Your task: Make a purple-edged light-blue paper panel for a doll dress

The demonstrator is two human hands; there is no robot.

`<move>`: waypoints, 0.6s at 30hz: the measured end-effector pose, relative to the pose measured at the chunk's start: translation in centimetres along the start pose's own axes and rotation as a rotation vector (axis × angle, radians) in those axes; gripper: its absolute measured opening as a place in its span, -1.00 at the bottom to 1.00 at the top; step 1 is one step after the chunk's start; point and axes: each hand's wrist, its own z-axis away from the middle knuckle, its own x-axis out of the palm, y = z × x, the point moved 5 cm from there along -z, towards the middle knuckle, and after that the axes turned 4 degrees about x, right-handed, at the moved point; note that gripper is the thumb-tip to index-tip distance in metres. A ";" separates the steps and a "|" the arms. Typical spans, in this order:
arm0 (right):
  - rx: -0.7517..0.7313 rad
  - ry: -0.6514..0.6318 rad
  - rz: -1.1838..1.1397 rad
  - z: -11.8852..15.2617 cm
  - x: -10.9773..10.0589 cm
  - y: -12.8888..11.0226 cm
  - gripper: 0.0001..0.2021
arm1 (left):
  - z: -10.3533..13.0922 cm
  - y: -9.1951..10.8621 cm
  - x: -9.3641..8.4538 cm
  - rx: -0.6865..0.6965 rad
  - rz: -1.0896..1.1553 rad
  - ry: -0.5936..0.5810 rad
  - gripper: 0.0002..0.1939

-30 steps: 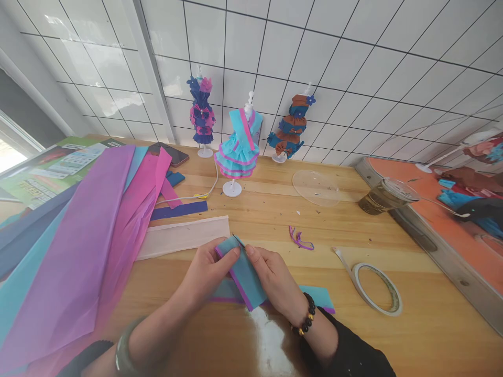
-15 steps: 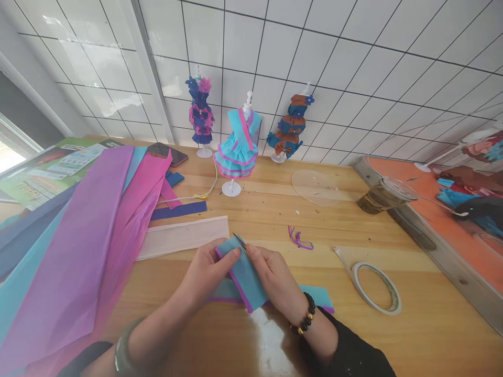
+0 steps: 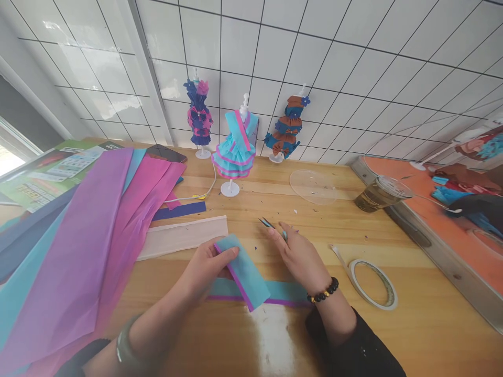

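Note:
My left hand [image 3: 210,264] pinches the upper end of a folded blue paper strip [image 3: 248,277] with a purple edge, thumb on top. To its right, my right hand [image 3: 301,256] is closed around a small pair of scissors [image 3: 266,223]; the blades point up and left, apart from the paper, and the handles are mostly hidden by the fingers. Below both hands, a second blue strip with a purple edge [image 3: 288,293] lies flat on the table, partly covered by the folded one.
Three miniature dress forms stand by the tiled wall, among them one in a blue ruffled dress [image 3: 234,157]. Purple paper [image 3: 74,225] and other coloured sheets lie left, beside a white strip [image 3: 184,237]. A tape roll [image 3: 393,293] and a lidded cup [image 3: 379,195] are right.
My right hand has moved right with the scissors, away from the folded strip. A small dark scrap now lies on the table between the hands. My left hand still holds the paper.

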 end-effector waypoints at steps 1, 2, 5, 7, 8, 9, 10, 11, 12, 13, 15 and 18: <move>0.019 0.020 0.082 -0.3 -0.1 0.6 -0.49 | 0.0 0.0 0.0 -0.001 0.000 -0.004 -0.76; 0.028 0.037 0.145 -0.5 -0.1 1.0 -0.51 | 0.0 0.0 0.0 0.001 -0.002 -0.005 -0.76; -0.010 0.064 0.215 -0.7 0.1 1.4 -0.64 | 0.0 0.1 0.0 0.011 -0.022 -0.025 -0.76; -0.031 0.101 0.224 -0.6 0.0 1.1 -0.67 | 0.0 0.1 0.1 0.018 -0.041 -0.066 -0.77; -0.054 0.139 0.206 -0.4 -0.2 0.8 -0.66 | 0.0 0.1 0.2 0.021 -0.056 -0.090 -0.78; -0.090 0.175 0.156 -0.2 -0.4 0.3 -0.66 | 0.0 0.1 0.2 0.028 -0.077 -0.114 -0.79; -0.129 0.195 0.065 0.2 -0.6 -0.3 -0.66 | 0.0 0.1 0.3 0.037 -0.103 -0.135 -0.80; -0.165 0.178 -0.062 0.5 -0.7 -0.9 -0.65 | 0.0 0.1 0.4 0.047 -0.135 -0.152 -0.81; -0.193 0.114 -0.211 0.9 -0.5 -1.6 -0.64 | 0.1 0.2 0.5 0.058 -0.172 -0.166 -0.82; -0.207 0.014 -0.355 1.3 -0.2 -2.3 -0.63 | 0.1 0.2 0.6 0.067 -0.209 -0.181 -0.82; -0.197 -0.193 -0.537 2.1 0.7 -3.6 -0.60 | 0.3 0.2 1.0 0.075 -0.273 -0.226 -0.83; -0.227 -0.303 -0.595 3.2 1.4 -5.1 -0.57 | 0.7 0.2 1.7 0.074 -0.337 -0.330 -0.85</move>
